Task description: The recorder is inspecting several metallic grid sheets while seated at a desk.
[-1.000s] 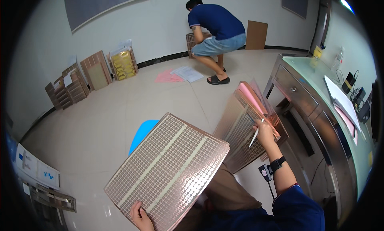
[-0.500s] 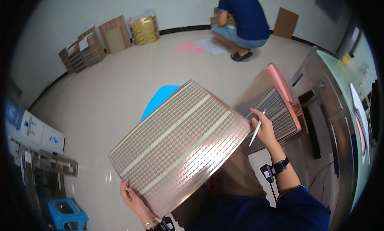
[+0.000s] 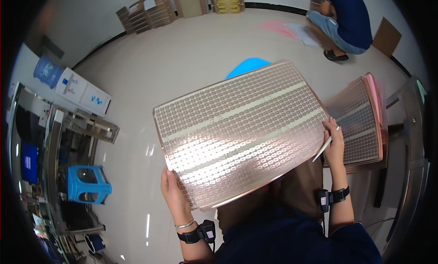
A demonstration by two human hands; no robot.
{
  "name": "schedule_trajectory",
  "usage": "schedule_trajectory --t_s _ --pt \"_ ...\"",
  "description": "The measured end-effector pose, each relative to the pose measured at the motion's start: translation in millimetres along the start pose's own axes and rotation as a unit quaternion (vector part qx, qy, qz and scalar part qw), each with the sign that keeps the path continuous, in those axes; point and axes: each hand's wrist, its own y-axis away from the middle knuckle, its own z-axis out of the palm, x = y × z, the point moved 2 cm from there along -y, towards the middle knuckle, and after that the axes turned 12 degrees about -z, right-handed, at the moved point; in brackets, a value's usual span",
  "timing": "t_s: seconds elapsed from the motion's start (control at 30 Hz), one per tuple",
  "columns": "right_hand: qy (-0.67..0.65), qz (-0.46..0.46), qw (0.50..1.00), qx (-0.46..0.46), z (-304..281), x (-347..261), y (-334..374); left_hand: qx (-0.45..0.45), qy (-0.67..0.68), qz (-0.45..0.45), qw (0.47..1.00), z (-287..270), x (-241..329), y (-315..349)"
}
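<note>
A large copper-coloured panel (image 3: pixel 242 136) with rows of small repeated shapes and pale stripes lies tilted across my lap, a bright reflection on its left part. My left hand (image 3: pixel 175 189) is closed on its lower left edge, fingers partly hidden beneath. At the right edge, my right hand (image 3: pixel 335 143) grips the panel, with a slim white pen (image 3: pixel 322 149) also held in it. Just beyond that hand leans a stack of similar patterned panels (image 3: pixel 358 127), with pink sheets (image 3: pixel 373 92) along its far side.
A blue rounded surface (image 3: pixel 248 66) shows behind the panel. A person (image 3: pixel 344 22) squats at the far right by papers on the floor. To the left are a blue stool (image 3: pixel 89 184), a water dispenser (image 3: pixel 82 92) and metal equipment. A metal desk (image 3: pixel 413 172) stands at right.
My view has swung left, so the room appears shifted right and up. The panel has turned to lie more level, with both hands still on its edges.
</note>
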Motion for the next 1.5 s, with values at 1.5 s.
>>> schedule_trajectory --t_s 1.5 --pt "-0.507 0.058 0.815 0.273 -109.6 103.5 12.8 -0.288 -0.093 -0.001 0.953 57.2 56.8 70.4"
